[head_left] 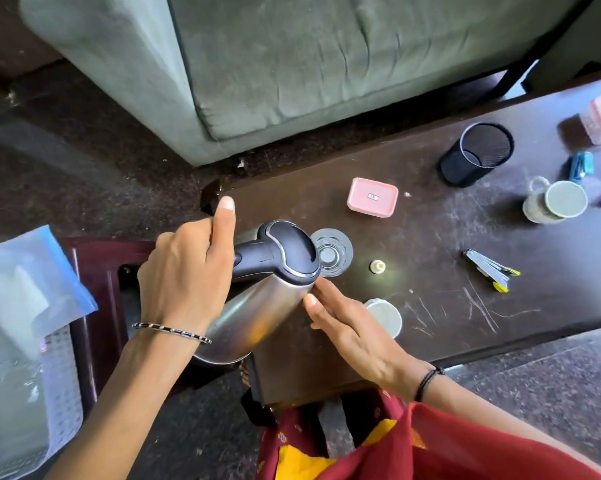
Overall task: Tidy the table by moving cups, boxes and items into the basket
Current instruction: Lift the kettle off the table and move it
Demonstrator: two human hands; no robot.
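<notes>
My left hand (184, 278) grips the black handle of the steel kettle (257, 317) (thumb sticking straight up) and holds it tilted above the left end of the worktop (430, 237). My right hand (354, 327) touches the kettle's side with straight fingers and grasps nothing. Just beyond the lid stands a clear glass (337, 254), and a white cup (387, 317) sits beside my right fingers. Farther along are a pink box (372, 197), a black mesh holder (476, 154) and a mug (555, 202). The basket (63, 358) stands at my left, with a clear plastic bag (25, 289) lying over it.
</notes>
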